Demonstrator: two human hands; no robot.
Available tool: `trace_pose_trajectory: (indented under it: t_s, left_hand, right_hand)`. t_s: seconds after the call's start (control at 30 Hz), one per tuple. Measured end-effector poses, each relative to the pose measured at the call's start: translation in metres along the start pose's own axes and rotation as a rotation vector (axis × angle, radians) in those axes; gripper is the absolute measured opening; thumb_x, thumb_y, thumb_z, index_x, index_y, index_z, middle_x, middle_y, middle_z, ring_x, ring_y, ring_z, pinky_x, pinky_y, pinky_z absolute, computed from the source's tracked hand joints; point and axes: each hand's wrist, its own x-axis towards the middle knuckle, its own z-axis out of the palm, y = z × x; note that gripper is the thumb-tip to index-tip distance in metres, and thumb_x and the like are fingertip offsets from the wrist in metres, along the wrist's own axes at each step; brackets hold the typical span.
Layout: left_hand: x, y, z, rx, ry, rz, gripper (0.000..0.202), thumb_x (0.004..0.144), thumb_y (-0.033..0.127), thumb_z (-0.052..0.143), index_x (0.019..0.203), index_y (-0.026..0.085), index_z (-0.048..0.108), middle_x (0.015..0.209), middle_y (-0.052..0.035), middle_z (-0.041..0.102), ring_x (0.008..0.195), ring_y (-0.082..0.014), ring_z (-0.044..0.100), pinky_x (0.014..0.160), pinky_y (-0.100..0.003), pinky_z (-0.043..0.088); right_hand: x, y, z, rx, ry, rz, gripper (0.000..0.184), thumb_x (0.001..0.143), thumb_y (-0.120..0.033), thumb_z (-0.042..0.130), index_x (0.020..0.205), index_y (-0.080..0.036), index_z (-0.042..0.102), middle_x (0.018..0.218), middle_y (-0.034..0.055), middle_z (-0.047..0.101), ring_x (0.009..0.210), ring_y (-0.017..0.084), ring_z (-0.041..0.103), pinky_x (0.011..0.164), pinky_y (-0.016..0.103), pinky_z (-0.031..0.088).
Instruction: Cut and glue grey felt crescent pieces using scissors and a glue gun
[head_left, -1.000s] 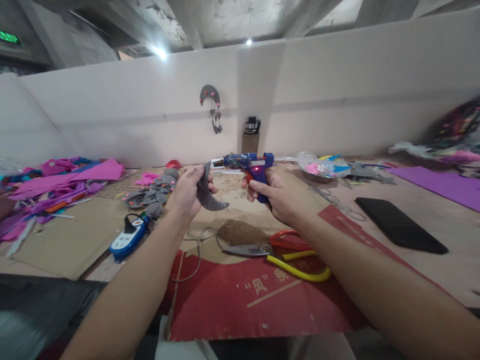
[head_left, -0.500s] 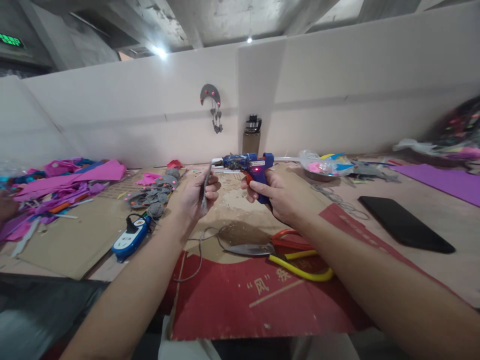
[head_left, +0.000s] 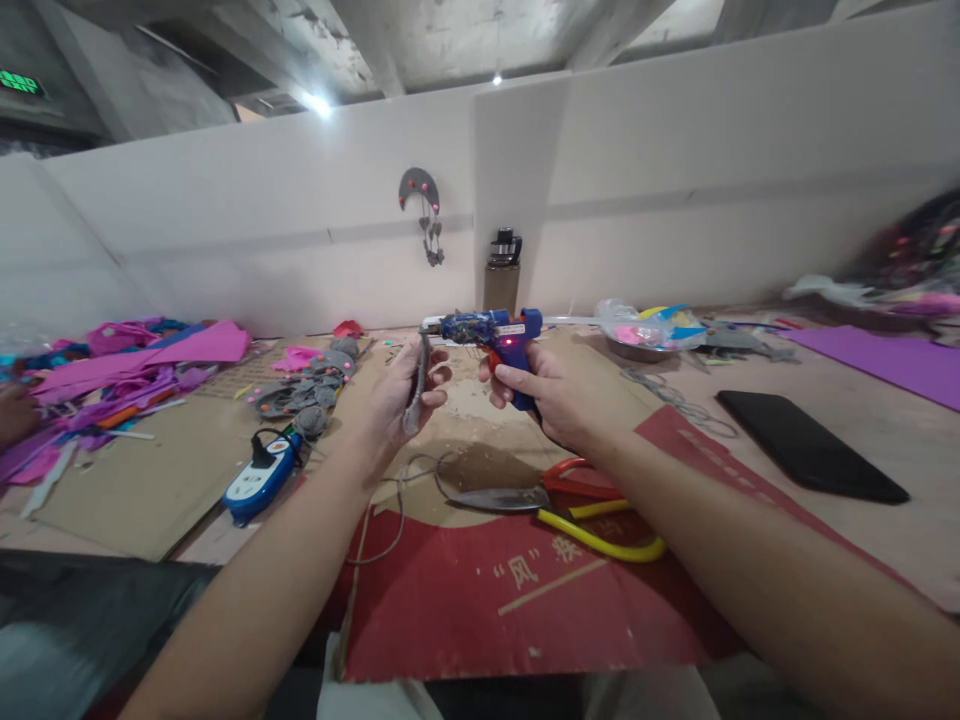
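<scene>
My right hand (head_left: 536,385) is wrapped around the handle of a blue hot glue gun (head_left: 517,350), a red light glowing on its side. The gun's nozzle points left, right at the upper edge of a grey felt piece (head_left: 417,385). That felt is held edge-on between the thumb and fingers of my left hand (head_left: 394,395), so its outline is hard to see. Below the hands lie scissors (head_left: 502,499) with red handles, a yellow-handled tool (head_left: 607,540) and a loose grey cord (head_left: 401,500), on red printed cardboard (head_left: 540,630).
At left are a blue-white power strip (head_left: 261,480), grey felt pieces (head_left: 307,385) and pink felt scraps (head_left: 180,350). A bottle (head_left: 502,275) stands by the wall. A phone (head_left: 810,445) and a purple sheet (head_left: 892,365) lie right. Another person's hand (head_left: 15,415) shows far left.
My left hand has turned slightly and its fingers have loosened a little, with the felt shifted slightly right. The glue gun has dipped and moved slightly left, its nozzle still at the felt's top edge.
</scene>
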Motion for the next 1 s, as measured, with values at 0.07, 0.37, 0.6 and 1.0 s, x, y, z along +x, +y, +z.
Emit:
trace_pose_trajectory:
  t_s: [0.07, 0.37, 0.6, 1.0]
  left_hand:
    - [0.002, -0.001, -0.003, 0.011, -0.043, 0.020, 0.020, 0.082, 0.035, 0.065, 0.083, 0.017, 0.057, 0.075, -0.0022, 0.058, 0.051, -0.0050, 0.046, 0.032, -0.011, 0.027]
    - [-0.002, 0.000, -0.004, 0.051, -0.238, 0.145, 0.014, 0.069, 0.017, 0.067, 0.082, 0.016, 0.062, 0.085, -0.0059, 0.061, 0.065, -0.0083, 0.051, 0.048, -0.016, 0.040]
    - [0.004, -0.001, -0.011, 0.128, -0.198, 0.134, 0.018, 0.070, 0.019, 0.068, 0.087, 0.014, 0.064, 0.087, -0.0066, 0.065, 0.072, -0.0117, 0.062, 0.053, -0.018, 0.049]
    - [0.002, 0.003, -0.015, 0.137, -0.188, 0.108, 0.019, 0.076, 0.018, 0.063, 0.093, 0.012, 0.063, 0.090, -0.0090, 0.070, 0.076, -0.0178, 0.069, 0.052, -0.022, 0.057]
  right_hand:
    - [0.000, 0.000, 0.000, -0.010, -0.001, 0.000, 0.021, 0.073, -0.038, 0.067, 0.083, -0.025, 0.054, 0.082, 0.0009, 0.060, 0.058, 0.013, 0.046, 0.058, 0.031, 0.039]
    - [0.003, 0.002, -0.002, 0.013, 0.021, -0.017, 0.022, 0.072, -0.039, 0.069, 0.083, -0.026, 0.054, 0.076, 0.0002, 0.058, 0.058, 0.014, 0.046, 0.059, 0.032, 0.040]
    - [0.003, 0.000, -0.002, 0.069, 0.035, -0.020, 0.024, 0.071, -0.039, 0.068, 0.084, -0.025, 0.054, 0.076, -0.0009, 0.058, 0.057, 0.013, 0.046, 0.059, 0.030, 0.040]
    - [0.004, 0.004, -0.005, 0.069, 0.025, -0.004, 0.023, 0.074, -0.031, 0.067, 0.090, -0.023, 0.053, 0.068, -0.0030, 0.058, 0.056, 0.012, 0.049, 0.059, 0.028, 0.039]
